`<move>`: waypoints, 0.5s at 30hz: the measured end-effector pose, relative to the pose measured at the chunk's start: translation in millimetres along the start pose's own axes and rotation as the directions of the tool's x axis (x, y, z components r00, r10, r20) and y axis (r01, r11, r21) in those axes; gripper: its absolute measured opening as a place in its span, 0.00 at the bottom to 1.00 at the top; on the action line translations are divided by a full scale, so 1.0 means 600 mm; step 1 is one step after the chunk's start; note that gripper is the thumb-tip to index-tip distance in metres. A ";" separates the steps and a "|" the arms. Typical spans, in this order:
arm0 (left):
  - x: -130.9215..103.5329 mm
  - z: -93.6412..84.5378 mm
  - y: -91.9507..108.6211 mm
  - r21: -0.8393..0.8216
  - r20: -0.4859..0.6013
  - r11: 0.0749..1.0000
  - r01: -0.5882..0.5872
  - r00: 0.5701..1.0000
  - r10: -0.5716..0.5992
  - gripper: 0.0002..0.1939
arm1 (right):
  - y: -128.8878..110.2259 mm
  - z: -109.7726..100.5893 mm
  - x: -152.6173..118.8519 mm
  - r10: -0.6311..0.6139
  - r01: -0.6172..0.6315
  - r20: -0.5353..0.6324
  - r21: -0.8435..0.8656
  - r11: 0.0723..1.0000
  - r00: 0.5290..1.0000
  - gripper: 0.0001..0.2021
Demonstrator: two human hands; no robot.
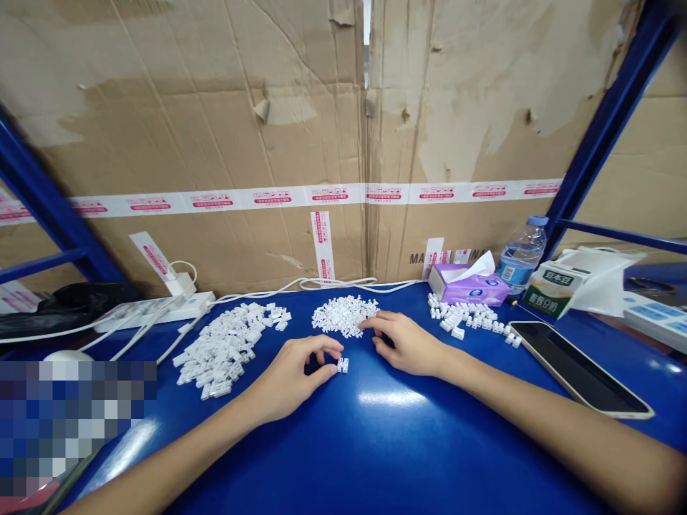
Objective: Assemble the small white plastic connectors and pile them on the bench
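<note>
My left hand (293, 375) is closed, thumb and fingertips pinching a small white plastic block with slots (343, 365) just above or on the blue table. My right hand (405, 342) reaches in from the right, its index finger stretched to the edge of a heap of tiny white plastic parts (343, 315). The other fingers curl below, apart from the index, and I see nothing held there. Left of my left hand lies a larger heap of white plastic blocks (225, 347). A looser group of white pieces (464, 316) sits beyond my right forearm.
Behind the table (343, 450) stands a cardboard wall (241, 143). A power strip (155, 311) with white cables is at back left. On the right are a purple tissue box (469, 286), a water bottle (523, 250), a green-and-white carton (555, 290) and a phone (580, 368).
</note>
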State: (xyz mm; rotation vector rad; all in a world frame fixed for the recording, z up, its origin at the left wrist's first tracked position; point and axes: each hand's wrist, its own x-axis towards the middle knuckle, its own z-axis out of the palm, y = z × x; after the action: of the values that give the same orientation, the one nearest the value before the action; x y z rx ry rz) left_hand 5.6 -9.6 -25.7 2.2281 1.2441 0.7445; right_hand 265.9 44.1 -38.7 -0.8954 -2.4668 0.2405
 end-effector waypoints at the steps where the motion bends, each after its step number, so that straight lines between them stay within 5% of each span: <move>1: 0.000 0.001 0.000 0.006 0.000 1.000 -0.006 1.000 0.006 0.11 | -0.001 0.001 0.000 -0.002 0.002 0.005 0.004 1.000 1.000 0.19; 15: 0.000 0.003 -0.002 0.098 0.008 0.993 -0.063 0.998 0.062 0.08 | -0.003 0.000 0.000 -0.016 0.018 -0.019 0.082 0.996 1.000 0.05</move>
State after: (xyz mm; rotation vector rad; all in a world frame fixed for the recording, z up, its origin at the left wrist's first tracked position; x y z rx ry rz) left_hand 6.1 -9.3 -28.1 2.3566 1.2382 0.7143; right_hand 264.6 42.9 -38.2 -0.8377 -2.4280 0.3238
